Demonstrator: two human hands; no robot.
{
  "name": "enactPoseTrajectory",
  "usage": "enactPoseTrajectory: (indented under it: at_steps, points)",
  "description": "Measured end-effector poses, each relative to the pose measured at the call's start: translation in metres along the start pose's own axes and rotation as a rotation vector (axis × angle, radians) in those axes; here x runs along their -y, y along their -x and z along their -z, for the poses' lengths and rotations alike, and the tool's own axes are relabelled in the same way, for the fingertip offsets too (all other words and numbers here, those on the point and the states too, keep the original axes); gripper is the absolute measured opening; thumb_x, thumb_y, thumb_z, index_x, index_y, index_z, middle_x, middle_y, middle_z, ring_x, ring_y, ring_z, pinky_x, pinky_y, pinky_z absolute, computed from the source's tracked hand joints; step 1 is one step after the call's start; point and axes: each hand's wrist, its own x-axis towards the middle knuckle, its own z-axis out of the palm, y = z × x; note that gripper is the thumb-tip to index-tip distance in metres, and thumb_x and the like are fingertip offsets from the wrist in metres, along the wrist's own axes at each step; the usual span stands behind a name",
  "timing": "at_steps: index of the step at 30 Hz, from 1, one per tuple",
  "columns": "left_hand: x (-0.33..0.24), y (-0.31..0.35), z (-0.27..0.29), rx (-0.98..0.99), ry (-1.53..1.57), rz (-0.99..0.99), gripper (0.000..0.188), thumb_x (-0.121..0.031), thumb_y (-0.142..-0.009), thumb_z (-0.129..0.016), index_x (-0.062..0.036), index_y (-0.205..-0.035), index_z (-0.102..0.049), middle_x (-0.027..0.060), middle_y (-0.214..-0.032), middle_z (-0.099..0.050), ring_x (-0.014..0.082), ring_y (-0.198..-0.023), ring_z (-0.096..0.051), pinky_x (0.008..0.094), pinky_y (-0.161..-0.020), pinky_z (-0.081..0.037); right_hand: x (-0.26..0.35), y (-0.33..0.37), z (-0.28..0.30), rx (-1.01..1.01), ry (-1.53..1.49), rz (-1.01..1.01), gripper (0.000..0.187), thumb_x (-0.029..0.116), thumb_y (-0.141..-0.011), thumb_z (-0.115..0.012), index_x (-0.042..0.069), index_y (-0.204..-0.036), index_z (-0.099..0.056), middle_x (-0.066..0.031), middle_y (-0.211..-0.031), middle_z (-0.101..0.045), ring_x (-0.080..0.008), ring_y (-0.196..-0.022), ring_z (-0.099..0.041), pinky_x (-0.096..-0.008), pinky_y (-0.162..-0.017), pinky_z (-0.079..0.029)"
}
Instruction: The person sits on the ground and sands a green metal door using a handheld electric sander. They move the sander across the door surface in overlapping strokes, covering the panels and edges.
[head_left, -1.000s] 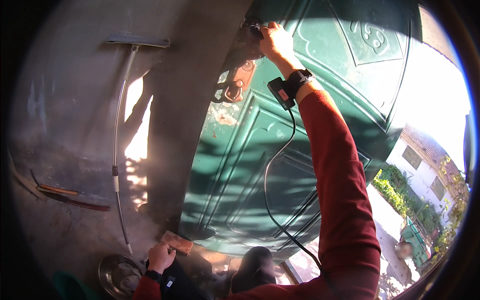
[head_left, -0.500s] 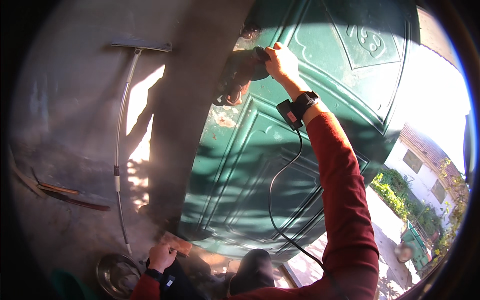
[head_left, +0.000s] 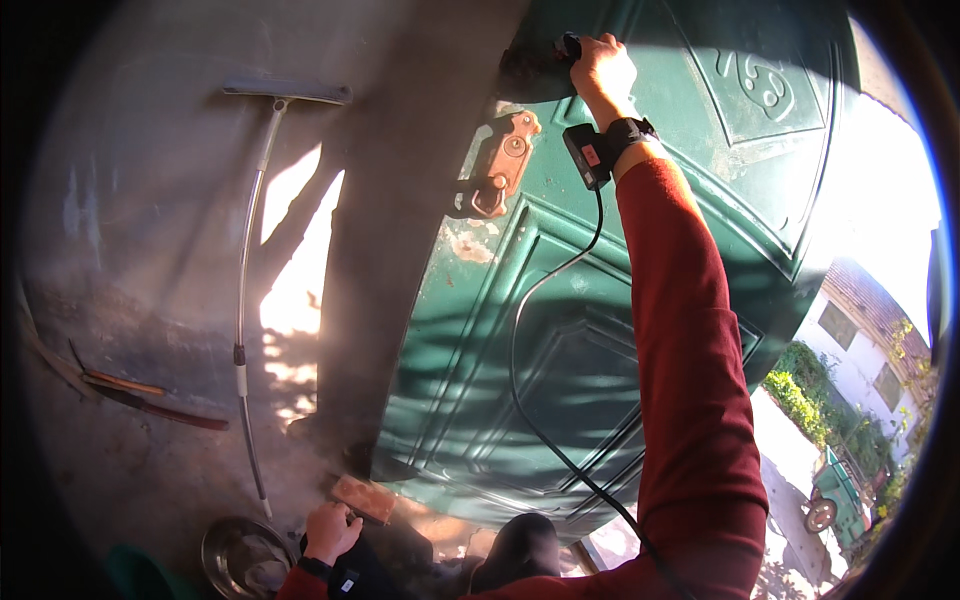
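Observation:
A green metal door (head_left: 560,260) with raised panels fills the middle. On its edge sits a rust-coloured lock plate (head_left: 513,150) with a small handle. My right hand (head_left: 605,75) is raised above this plate, closed round a small dark thing (head_left: 572,46) against the door; its kind does not show. A shadow darkens the surface beside it. My left hand (head_left: 333,530) is low, near my knee and next to a reddish brick (head_left: 365,498). Its fingers are curled on something dark, mostly hidden. A black box (head_left: 585,157) with a cable is strapped at my right wrist.
A long-handled squeegee (head_left: 243,300) leans on the grey wall at left. Below it stand a metal basin (head_left: 215,560) holding a cloth and a green container (head_left: 140,572). Wooden-handled tools (head_left: 150,400) lie by the wall. A green cart (head_left: 840,495) stands outside at right.
My right hand has moved up the door with the dark thing, leaving the lock plate in plain sight. The view has shifted slightly; my left hand stays by the brick.

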Motion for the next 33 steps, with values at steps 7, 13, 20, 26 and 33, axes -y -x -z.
enactPoseTrajectory:
  at_steps: [7, 13, 20, 26, 33]
  points:
    - [-0.002, -0.006, -0.006, 0.007, -0.013, 0.025, 0.028, -0.036, -0.086, -0.087, -0.0092, -0.088, -0.079, 0.0135, -0.095, -0.08, 0.039, -0.096, -0.076, 0.0554, -0.085, -0.059, -0.022, 0.033, 0.037, -0.004, 0.021, 0.124, 0.033, 0.015, -0.092, -0.076, 0.022, -0.124, -0.082, -0.0101, -0.117, -0.071, -0.0351, -0.117, -0.072, -0.0473, -0.098, -0.062]
    - [-0.003, -0.001, -0.004, -0.072, -0.054, -0.018, 0.027, -0.034, -0.087, -0.086, -0.0089, -0.09, -0.078, 0.0137, -0.097, -0.081, 0.039, -0.099, -0.076, 0.0564, -0.085, -0.059, -0.033, 0.121, 0.067, 0.097, -0.114, 0.341, 0.027, 0.01, -0.084, -0.076, 0.015, -0.111, -0.081, -0.0105, -0.106, -0.066, -0.0359, -0.108, -0.069, -0.0491, -0.089, -0.061]
    - [-0.004, -0.004, -0.004, -0.045, -0.043, 0.006, 0.029, -0.036, -0.087, -0.087, -0.0086, -0.09, -0.078, 0.0131, -0.097, -0.08, 0.0396, -0.098, -0.076, 0.056, -0.085, -0.059, -0.046, 0.113, 0.062, 0.185, -0.161, 0.177, 0.023, 0.012, -0.087, -0.076, 0.015, -0.109, -0.082, -0.0103, -0.107, -0.067, -0.0355, -0.107, -0.069, -0.0458, -0.089, -0.061]
    - [-0.003, -0.007, -0.01, -0.04, -0.024, 0.008, 0.028, -0.034, -0.087, -0.087, -0.0083, -0.092, -0.077, 0.0124, -0.098, -0.08, 0.0397, -0.099, -0.076, 0.0556, -0.086, -0.059, -0.045, 0.055, 0.067, -0.019, -0.054, 0.176, 0.025, 0.017, -0.089, -0.077, 0.013, -0.113, -0.078, -0.0139, -0.11, -0.068, -0.0383, -0.11, -0.071, -0.0484, -0.093, -0.06]
    - [-0.001, -0.004, -0.008, -0.018, 0.0, 0.003, 0.028, -0.034, -0.087, -0.087, -0.0081, -0.091, -0.076, 0.0125, -0.099, -0.079, 0.0392, -0.101, -0.075, 0.0553, -0.086, -0.058, -0.048, 0.106, 0.07, 0.129, -0.029, 0.13, 0.024, 0.024, -0.091, -0.079, 0.01, -0.11, -0.077, -0.0136, -0.113, -0.068, -0.0376, -0.111, -0.071, -0.049, -0.094, -0.06]
